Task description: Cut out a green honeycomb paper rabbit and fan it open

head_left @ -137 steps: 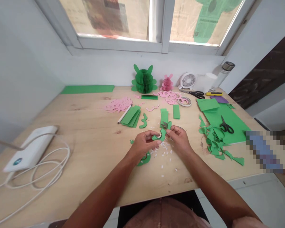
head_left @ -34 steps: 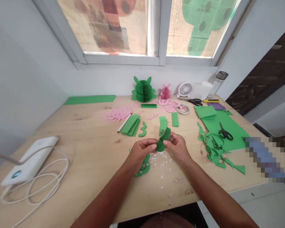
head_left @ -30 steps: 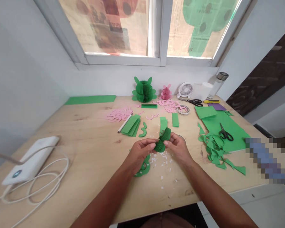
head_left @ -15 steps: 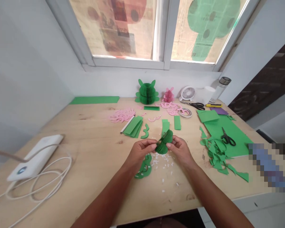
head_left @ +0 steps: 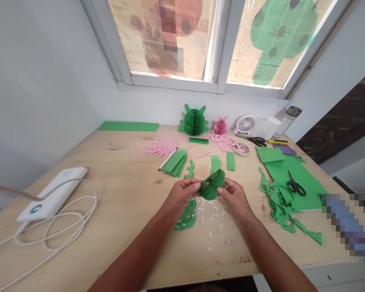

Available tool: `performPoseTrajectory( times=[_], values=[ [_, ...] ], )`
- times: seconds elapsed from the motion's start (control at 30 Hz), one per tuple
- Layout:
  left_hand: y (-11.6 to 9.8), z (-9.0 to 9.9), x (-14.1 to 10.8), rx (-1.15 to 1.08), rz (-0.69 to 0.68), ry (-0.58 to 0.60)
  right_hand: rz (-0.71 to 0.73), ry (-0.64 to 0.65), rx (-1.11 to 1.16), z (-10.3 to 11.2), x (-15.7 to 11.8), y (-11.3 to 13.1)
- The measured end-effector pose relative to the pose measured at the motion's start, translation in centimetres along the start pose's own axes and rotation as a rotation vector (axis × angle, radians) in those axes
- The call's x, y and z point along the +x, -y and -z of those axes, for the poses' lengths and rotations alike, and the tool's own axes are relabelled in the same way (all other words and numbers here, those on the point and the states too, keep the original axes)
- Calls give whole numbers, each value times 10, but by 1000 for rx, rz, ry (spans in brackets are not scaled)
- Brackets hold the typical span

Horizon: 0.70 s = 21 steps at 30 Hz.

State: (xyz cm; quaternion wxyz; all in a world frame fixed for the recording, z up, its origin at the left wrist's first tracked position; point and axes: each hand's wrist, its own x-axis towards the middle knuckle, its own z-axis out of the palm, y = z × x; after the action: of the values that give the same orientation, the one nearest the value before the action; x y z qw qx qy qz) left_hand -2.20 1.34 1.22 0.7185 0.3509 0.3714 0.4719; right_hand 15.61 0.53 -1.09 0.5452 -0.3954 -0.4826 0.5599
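Between my two hands a green layered paper honeycomb piece [head_left: 212,185] is held above the table, its layers partly fanned apart. My left hand [head_left: 184,194] pinches its left edge. On the other side, my right hand [head_left: 235,196] grips the right edge with thumb and fingers. Below and partly behind my left hand lies a green scalloped paper cutout [head_left: 187,219] with small white strips on it. Tiny white paper bits [head_left: 211,211] are scattered under the held piece. A green wavy cutout [head_left: 189,169] lies just beyond my left hand.
Green folded strips [head_left: 174,163] lie by a white pen [head_left: 167,159]. At the back stand a green paper figure [head_left: 194,122] and a pink one [head_left: 221,125]. Scissors [head_left: 295,185] and green scraps [head_left: 281,205] are on the right. A white power bank [head_left: 53,192] with cable sits left.
The honeycomb piece is spread a little wider between my hands, showing more gaps between its layers. The whole view has shifted slightly, so the scene sits further right.
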Motion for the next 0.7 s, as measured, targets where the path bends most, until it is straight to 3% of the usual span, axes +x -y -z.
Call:
performPoseTrajectory(
  times=[0.4, 0.7],
  values=[
    [-2, 5, 1, -225, 93, 154, 1, 34, 57, 2, -2, -2],
    [3, 1, -1, -376, 213, 182, -48, 33, 151, 0, -5, 1]
  ],
)
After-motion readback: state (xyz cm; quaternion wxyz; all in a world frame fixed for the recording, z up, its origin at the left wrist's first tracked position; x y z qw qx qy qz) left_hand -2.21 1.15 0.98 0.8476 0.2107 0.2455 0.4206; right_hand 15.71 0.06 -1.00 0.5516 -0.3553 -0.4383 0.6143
